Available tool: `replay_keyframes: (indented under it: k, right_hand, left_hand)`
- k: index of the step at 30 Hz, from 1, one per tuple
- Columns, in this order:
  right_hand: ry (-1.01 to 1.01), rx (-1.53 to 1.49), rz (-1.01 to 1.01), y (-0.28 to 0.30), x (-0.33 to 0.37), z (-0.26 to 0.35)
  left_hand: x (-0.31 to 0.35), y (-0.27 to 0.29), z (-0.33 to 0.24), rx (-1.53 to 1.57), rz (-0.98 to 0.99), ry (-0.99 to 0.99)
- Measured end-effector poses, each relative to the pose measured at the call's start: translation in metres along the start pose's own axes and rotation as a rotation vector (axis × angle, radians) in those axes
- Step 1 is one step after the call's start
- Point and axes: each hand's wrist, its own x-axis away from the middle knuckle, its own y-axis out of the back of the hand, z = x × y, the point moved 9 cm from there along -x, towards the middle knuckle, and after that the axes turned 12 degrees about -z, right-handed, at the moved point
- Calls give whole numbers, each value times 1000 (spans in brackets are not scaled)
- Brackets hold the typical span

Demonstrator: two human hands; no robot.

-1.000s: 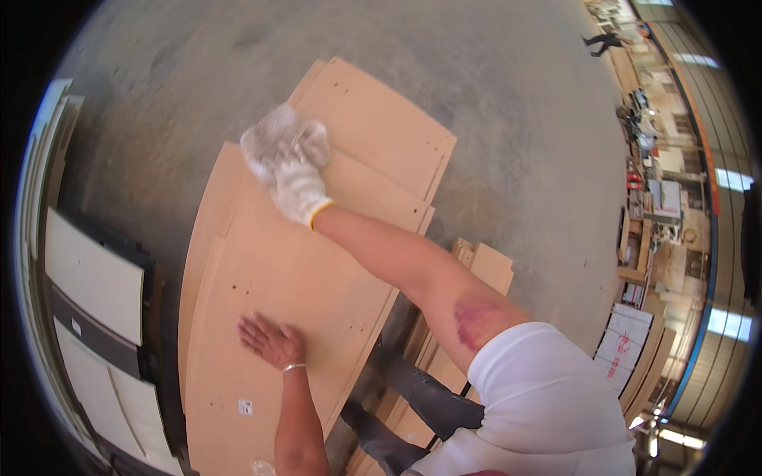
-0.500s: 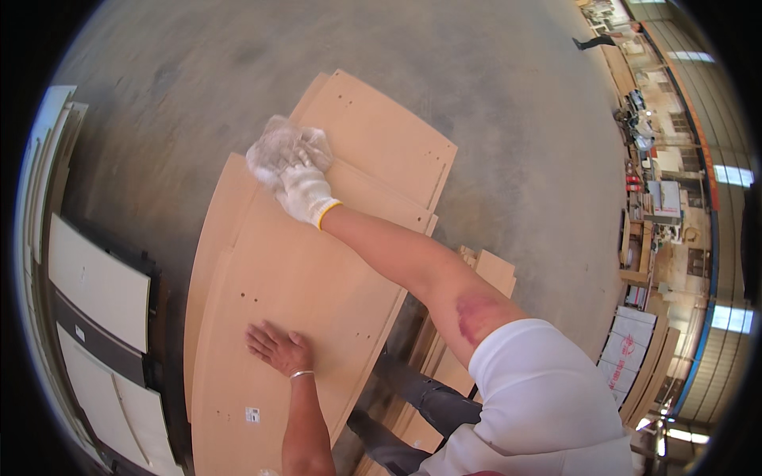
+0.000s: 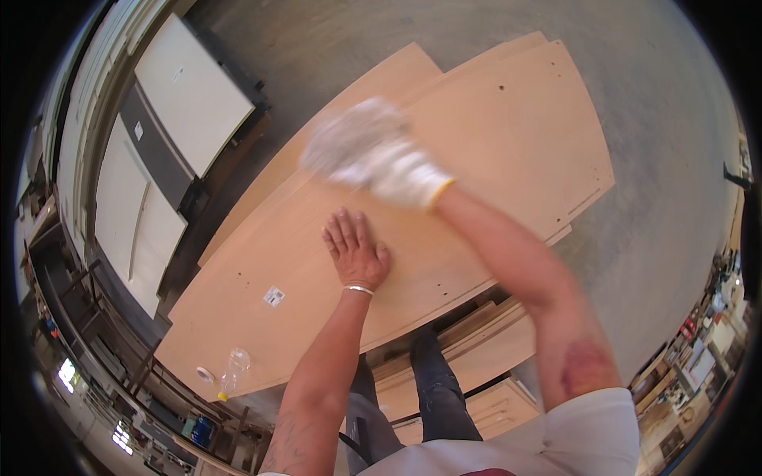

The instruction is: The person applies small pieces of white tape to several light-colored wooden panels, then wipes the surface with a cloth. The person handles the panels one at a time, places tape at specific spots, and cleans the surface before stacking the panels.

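Observation:
A stack of pale wood panels point(image 3: 508, 135) with curved edges and small drilled holes lies before me. My left hand point(image 3: 357, 254), bare with a silvery bracelet, rests flat on the top panel with its fingers stretched out. Farther away and slightly right, my right hand point(image 3: 393, 166) wears a white knit glove with a yellow cuff edge. It is closed on a whitish cloth point(image 3: 341, 147), pressed against the panel near its far curved edge. Motion blurs the glove and cloth, and the gloved fingers are mostly hidden. A label point(image 3: 274, 296) sticks to the panel left of my left hand.
At the panel's near-left end lie a clear plastic bottle point(image 3: 236, 366) with a yellow cap and a small roll of tape point(image 3: 205, 374). White and dark panels point(image 3: 194, 71) stand to the left. More boards point(image 3: 492, 349) are stacked below, beside my legs. Concrete floor surrounds the stack.
The view has turned, bringing the bottle and tape roll into sight. My right hand and the cloth have moved closer to my left hand, which stays flat on the panel.

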Motion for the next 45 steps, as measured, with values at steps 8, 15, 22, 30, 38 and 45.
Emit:
replay_keyframes:
  k: [8, 15, 22, 30, 38, 45]
  right_hand:
    - [-405, 495, 23, 77, 18, -132]
    - [6, -266, -9, -96, -28, 142]
    - [329, -185, 422, -192, -60, 306]
    - [218, 21, 122, -69, -8, 127]
    - [-278, 569, -14, 59, 39, -103]
    - [-48, 330, 2, -13, 16, 11]
  left_hand:
    - [-2, 2, -2, 96, -14, 37]
    - [1, -11, 2, 278, 178, 112]
    - [2, 10, -3, 178, -71, -2]
    - [4, -14, -1, 315, 94, 49]
    - [-4, 12, -1, 271, -127, 6]
    - [-4, 16, -1, 179, -123, -43]
